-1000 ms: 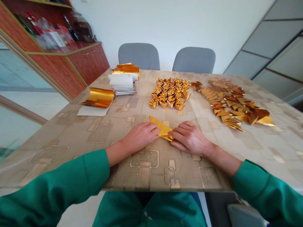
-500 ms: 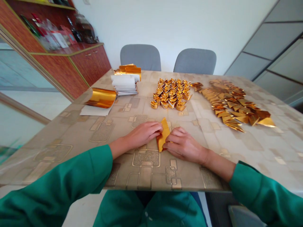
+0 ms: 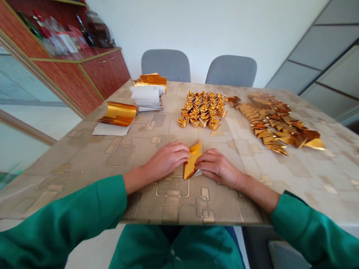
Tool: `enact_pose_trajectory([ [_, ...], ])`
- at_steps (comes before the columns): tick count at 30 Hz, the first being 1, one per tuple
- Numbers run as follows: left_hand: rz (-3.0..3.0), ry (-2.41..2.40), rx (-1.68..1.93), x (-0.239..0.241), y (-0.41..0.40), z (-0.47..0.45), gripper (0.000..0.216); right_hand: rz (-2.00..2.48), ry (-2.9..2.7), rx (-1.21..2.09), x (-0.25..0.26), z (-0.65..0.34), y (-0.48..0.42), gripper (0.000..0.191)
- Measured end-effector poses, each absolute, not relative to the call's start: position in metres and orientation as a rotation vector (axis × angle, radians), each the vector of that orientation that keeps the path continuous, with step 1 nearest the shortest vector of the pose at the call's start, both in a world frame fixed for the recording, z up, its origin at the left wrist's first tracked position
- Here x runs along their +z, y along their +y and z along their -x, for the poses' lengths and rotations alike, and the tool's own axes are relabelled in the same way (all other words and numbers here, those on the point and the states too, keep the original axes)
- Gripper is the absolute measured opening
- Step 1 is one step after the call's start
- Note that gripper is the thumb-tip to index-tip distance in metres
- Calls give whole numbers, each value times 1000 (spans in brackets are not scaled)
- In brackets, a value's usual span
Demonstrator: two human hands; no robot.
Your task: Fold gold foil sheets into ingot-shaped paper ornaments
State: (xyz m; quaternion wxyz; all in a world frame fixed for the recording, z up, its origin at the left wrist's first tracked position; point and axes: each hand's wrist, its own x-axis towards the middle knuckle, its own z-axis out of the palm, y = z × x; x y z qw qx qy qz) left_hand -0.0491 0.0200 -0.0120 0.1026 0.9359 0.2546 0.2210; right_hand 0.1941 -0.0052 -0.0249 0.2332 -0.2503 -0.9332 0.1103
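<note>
Raised from flat since the earlier frame, the gold paper (image 3: pixel 192 161) was held upright near the front edge of the table (image 3: pixel 84 160), pinched between the left hand (image 3: pixel 166 160) and right hand (image 3: pixel 218 167). Its edges were best kept aligned while the crease was pressed.

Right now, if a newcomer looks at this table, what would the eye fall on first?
Probably the gold: a tight block of small folded gold pieces at the far middle of the table, and a spread of flat gold triangles to its right. Near the front edge, the left hand and right hand pinch one half-folded gold paper between them.
</note>
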Motion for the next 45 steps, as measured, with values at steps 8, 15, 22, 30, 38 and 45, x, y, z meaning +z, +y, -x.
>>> enact_pose_trajectory([
  [8, -2714, 1119, 530, -7, -28, 54, 22, 775, -2389, 593, -22, -186, -2, 13],
  [15, -2500, 1213, 621, -15, -30, 55, 13, 890, -2404, 689, -13, -176, 9, 17],
  [22, -2433, 1252, 646, -15, -31, 52, 14, 1018, -2408, 768, -11, -173, 15, 6],
  [30, -2438, 1293, 628, -16, -29, 51, 16, 1153, -2355, 750, -14, -171, 13, 11],
  [38, -2946, 1003, 572, -15, -33, 54, 20, 1152, -2410, 667, -18, -171, 15, 12],
  [45, -3116, 861, 465, -15, -35, 53, 23, 1025, -2519, 176, -8, -173, -2, 12],
])
